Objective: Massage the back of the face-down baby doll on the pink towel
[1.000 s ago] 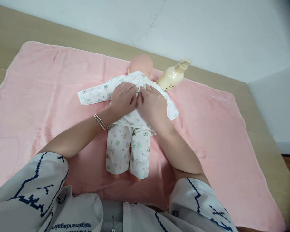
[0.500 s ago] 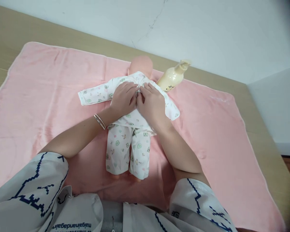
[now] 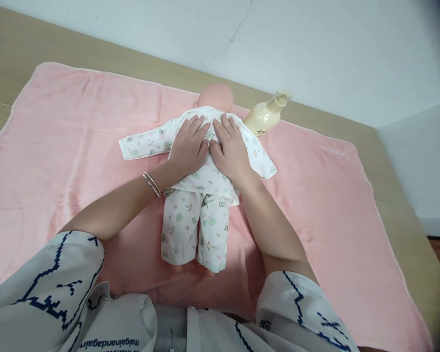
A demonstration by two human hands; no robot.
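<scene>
A baby doll [image 3: 216,95] in a white printed top [image 3: 205,178] and matching trousers [image 3: 181,227] lies on a pink blanket [image 3: 95,112], its head toward the wall. Its face does not show. My left hand [image 3: 190,146] rests flat on the left side of the doll's upper body, fingers stretched toward the head. On the other side lies my right hand [image 3: 230,146], also flat with fingers extended. A narrow gap separates the two hands, with the thumbs close together. Neither hand grips anything.
A cream pump bottle [image 3: 266,116] leans beyond the doll's right sleeve, close to the blanket's back edge. Under the blanket is a wooden table [image 3: 132,63], bordered at the back by a white wall [image 3: 315,58].
My hands were close together at the upper middle of the doll's top, fingertips nearly meeting. Now they have parted and lie flatter. The doll's right sleeve and the bottle have shifted slightly right.
</scene>
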